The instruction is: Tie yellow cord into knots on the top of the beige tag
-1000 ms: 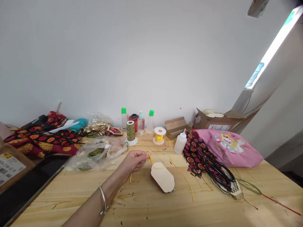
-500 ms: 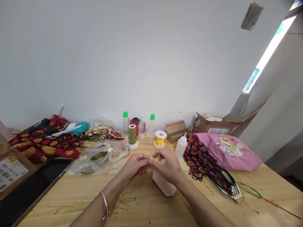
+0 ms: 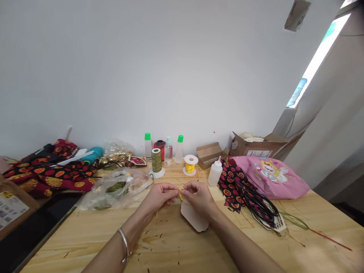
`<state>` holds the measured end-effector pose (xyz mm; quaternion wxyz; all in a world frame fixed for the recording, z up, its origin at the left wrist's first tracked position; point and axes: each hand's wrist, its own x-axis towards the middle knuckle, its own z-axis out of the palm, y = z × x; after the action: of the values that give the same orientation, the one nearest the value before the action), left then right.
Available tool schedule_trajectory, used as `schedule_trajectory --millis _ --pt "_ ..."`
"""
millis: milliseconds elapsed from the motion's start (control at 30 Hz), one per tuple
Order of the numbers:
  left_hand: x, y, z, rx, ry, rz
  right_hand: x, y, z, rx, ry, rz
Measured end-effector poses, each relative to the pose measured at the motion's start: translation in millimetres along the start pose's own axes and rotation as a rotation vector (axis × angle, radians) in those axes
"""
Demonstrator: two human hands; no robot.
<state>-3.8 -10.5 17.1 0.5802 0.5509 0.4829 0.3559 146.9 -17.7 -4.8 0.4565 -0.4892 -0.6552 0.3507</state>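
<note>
Yellow cord [image 3: 181, 196] runs between my hands at the middle of the table. My left hand [image 3: 161, 197] pinches it between thumb and forefinger, and a loose end hangs below that hand. My right hand [image 3: 199, 198] also pinches the cord, its fingertips close to the left ones. Below my right hand is a pale flat piece with a scalloped edge [image 3: 195, 218], partly covered by the hand. Behind my hands stands a white spool of yellow cord [image 3: 190, 165].
Bottles [image 3: 179, 150], an olive thread cone [image 3: 156, 161] and a squeeze bottle [image 3: 215, 173] stand behind. To the left lie a plastic bag [image 3: 119, 187] and patterned cloth [image 3: 51, 172]. Black-handled scissors [image 3: 263, 204] and a pink bag [image 3: 270, 177] lie right.
My fingertips have drawn slightly apart, and more of the yellow cord shows between them. The whole view has shifted a little.
</note>
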Motion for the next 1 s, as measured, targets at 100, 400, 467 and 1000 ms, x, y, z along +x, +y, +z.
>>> schedule_trajectory --millis 100,400,467,1000 --pt "1.0 -2.5 -1.7 -0.027 0.028 -0.004 -0.7 -3.6 -2.6 -0.096 0.009 -0.075" --pt "0.0 1.4 1.4 0.118 0.046 0.043 0.3 2.8 1.5 -0.218 0.017 -0.099" --pt "1.4 0.6 1.7 0.102 0.026 0.045 0.1 2.4 1.9 -0.243 0.021 -0.082" --pt "3.6 -4.0 3.5 -0.016 0.09 0.101 -1.2 -1.9 2.0 -0.159 0.072 -0.114"
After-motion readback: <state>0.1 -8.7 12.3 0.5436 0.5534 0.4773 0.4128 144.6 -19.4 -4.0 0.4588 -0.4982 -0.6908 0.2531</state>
